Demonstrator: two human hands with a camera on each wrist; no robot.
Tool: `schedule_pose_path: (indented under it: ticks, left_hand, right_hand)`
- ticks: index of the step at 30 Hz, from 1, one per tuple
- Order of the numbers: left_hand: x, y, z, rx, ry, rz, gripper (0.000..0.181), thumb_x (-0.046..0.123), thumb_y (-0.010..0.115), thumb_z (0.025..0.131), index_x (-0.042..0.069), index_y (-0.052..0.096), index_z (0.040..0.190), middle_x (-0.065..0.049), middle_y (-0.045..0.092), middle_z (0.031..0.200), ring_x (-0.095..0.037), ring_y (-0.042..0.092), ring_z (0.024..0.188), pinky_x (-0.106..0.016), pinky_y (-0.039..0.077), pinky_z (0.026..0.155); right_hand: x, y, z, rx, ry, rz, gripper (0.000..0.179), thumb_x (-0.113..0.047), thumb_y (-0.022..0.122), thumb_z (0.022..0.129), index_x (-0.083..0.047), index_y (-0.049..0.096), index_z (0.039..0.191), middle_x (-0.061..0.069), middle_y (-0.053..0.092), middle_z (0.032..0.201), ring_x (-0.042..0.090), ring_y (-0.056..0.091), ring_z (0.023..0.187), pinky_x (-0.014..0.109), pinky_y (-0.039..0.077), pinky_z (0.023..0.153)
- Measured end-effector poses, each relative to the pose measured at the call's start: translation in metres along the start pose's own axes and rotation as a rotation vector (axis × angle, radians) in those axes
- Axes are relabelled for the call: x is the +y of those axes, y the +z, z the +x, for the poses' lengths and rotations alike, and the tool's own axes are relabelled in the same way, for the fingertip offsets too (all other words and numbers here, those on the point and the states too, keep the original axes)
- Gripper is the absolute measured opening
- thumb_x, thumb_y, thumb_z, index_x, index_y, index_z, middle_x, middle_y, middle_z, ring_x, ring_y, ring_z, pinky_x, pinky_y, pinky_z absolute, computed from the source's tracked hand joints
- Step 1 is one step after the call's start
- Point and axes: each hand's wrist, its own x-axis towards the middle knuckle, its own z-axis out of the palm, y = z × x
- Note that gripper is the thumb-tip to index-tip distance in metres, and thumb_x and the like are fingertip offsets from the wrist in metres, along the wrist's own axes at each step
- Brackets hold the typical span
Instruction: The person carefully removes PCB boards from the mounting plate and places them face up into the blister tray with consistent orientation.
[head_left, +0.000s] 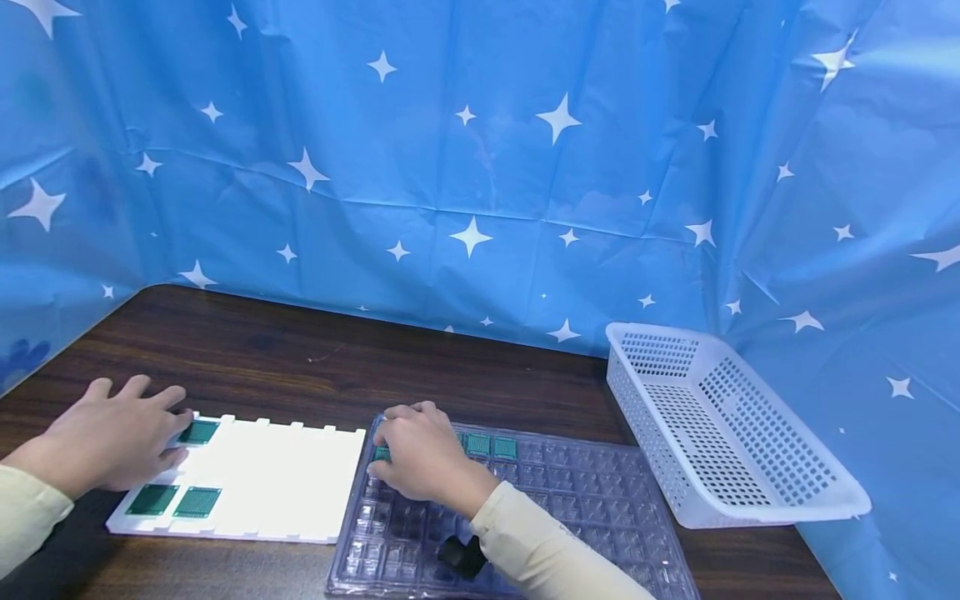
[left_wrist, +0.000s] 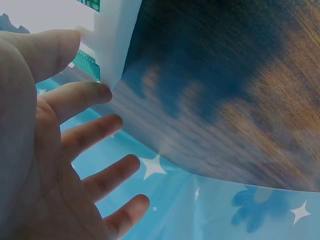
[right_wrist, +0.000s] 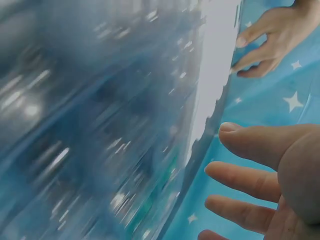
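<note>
My left hand [head_left: 112, 437] spreads its fingers over the left edge of a white panel [head_left: 292, 475] with notched long edges; nothing shows in its grasp. Three green circuit boards lie on that panel: one [head_left: 200, 432] by my fingertips, two [head_left: 152, 500] along the near edge. Over the far left corner of a clear compartment tray [head_left: 600, 479] hovers my right hand [head_left: 423, 450]. A green circuit board [head_left: 382, 454] shows between its thumb and index finger in the head view. The right wrist view shows these fingers [right_wrist: 240, 180] apart, gripping nothing. More green boards [head_left: 505, 448] sit in the tray's far row.
A white perforated basket [head_left: 772, 508] stands right of the tray. Under my right wrist is a small black object [head_left: 461, 557]. All this is on a dark wooden table [head_left: 300, 358], with a blue star-patterned curtain [head_left: 420, 167] behind and at the sides.
</note>
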Motion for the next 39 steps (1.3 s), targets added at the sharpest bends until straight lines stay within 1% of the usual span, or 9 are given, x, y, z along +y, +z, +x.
schedule_pose_path:
  ticks: [5,15,20,23,26,30,32,35,39]
  left_hand:
    - [-0.001,0.003,0.002,-0.007,-0.008,-0.002,0.052,0.045,0.072,0.082,0.005,0.069,0.116,-0.029,0.056,0.129,-0.056,0.046,0.115,-0.075,0.033,0.095]
    - [0.002,-0.01,-0.004,-0.003,0.018,-0.015,0.05,0.042,0.072,0.083,0.004,0.069,0.115,-0.029,0.057,0.126,-0.056,0.047,0.113,-0.073,0.036,0.094]
    - [0.003,-0.011,-0.003,-0.023,0.009,-0.013,0.051,0.042,0.071,0.084,0.003,0.068,0.116,-0.029,0.057,0.127,-0.056,0.047,0.113,-0.073,0.035,0.095]
    - [0.004,-0.011,-0.003,-0.033,0.001,-0.008,0.051,0.043,0.071,0.084,0.004,0.068,0.116,-0.029,0.056,0.127,-0.055,0.047,0.113,-0.073,0.035,0.095]
    - [0.004,-0.01,-0.002,-0.033,-0.004,-0.009,0.051,0.043,0.072,0.083,0.004,0.069,0.115,-0.029,0.056,0.128,-0.055,0.046,0.113,-0.073,0.035,0.096]
    - [0.003,-0.01,-0.001,-0.027,-0.005,-0.014,0.051,0.043,0.072,0.082,0.004,0.069,0.115,-0.029,0.056,0.128,-0.055,0.046,0.114,-0.073,0.035,0.096]
    - [0.003,-0.009,-0.001,-0.026,-0.006,-0.012,0.05,0.043,0.073,0.082,0.005,0.069,0.114,-0.029,0.056,0.128,-0.055,0.046,0.114,-0.073,0.035,0.096]
    - [0.003,-0.007,0.0,-0.025,-0.007,-0.007,0.05,0.043,0.073,0.081,0.005,0.07,0.114,-0.029,0.056,0.127,-0.055,0.047,0.114,-0.073,0.035,0.096]
    - [0.003,-0.005,0.002,-0.03,-0.008,-0.01,0.051,0.044,0.073,0.081,0.005,0.069,0.114,-0.03,0.056,0.128,-0.055,0.046,0.113,-0.073,0.035,0.096]
  right_hand:
    - [-0.018,-0.004,0.008,0.017,-0.046,-0.024,0.027,-0.04,0.066,0.092,-0.023,0.073,0.112,-0.006,0.063,0.135,0.008,0.052,0.132,0.034,0.038,0.114]
    - [-0.051,-0.004,0.025,0.027,-0.096,-0.011,0.022,-0.043,0.066,0.092,-0.028,0.075,0.105,-0.014,0.068,0.123,0.002,0.053,0.129,0.028,0.039,0.111]
    - [-0.064,0.001,0.032,0.011,-0.108,0.004,0.019,-0.045,0.065,0.091,-0.031,0.076,0.097,-0.019,0.069,0.106,-0.002,0.059,0.111,0.026,0.041,0.107]
    - [-0.072,0.003,0.035,0.005,-0.124,0.009,0.017,-0.045,0.066,0.09,-0.031,0.074,0.087,-0.021,0.067,0.091,-0.004,0.058,0.099,0.024,0.041,0.104]
    - [-0.078,0.004,0.036,0.006,-0.144,-0.016,0.024,-0.045,0.066,0.09,-0.031,0.067,0.071,-0.019,0.058,0.072,-0.006,0.054,0.085,0.023,0.041,0.101]
    - [-0.088,0.005,0.039,0.003,-0.152,-0.035,0.032,-0.047,0.066,0.09,-0.03,0.059,0.063,-0.017,0.049,0.064,-0.006,0.047,0.075,0.021,0.041,0.097]
    - [-0.092,0.007,0.041,-0.005,-0.146,-0.029,0.026,-0.048,0.066,0.089,-0.032,0.064,0.069,-0.018,0.051,0.068,-0.007,0.048,0.077,0.022,0.041,0.094]
    - [-0.099,0.009,0.044,-0.026,-0.126,-0.02,0.016,-0.051,0.066,0.088,-0.036,0.071,0.086,-0.022,0.058,0.077,-0.007,0.053,0.087,0.021,0.041,0.094]
    - [-0.11,0.014,0.049,-0.045,-0.115,-0.005,0.023,-0.055,0.065,0.088,-0.039,0.071,0.104,-0.023,0.063,0.092,-0.003,0.056,0.1,0.023,0.042,0.094]
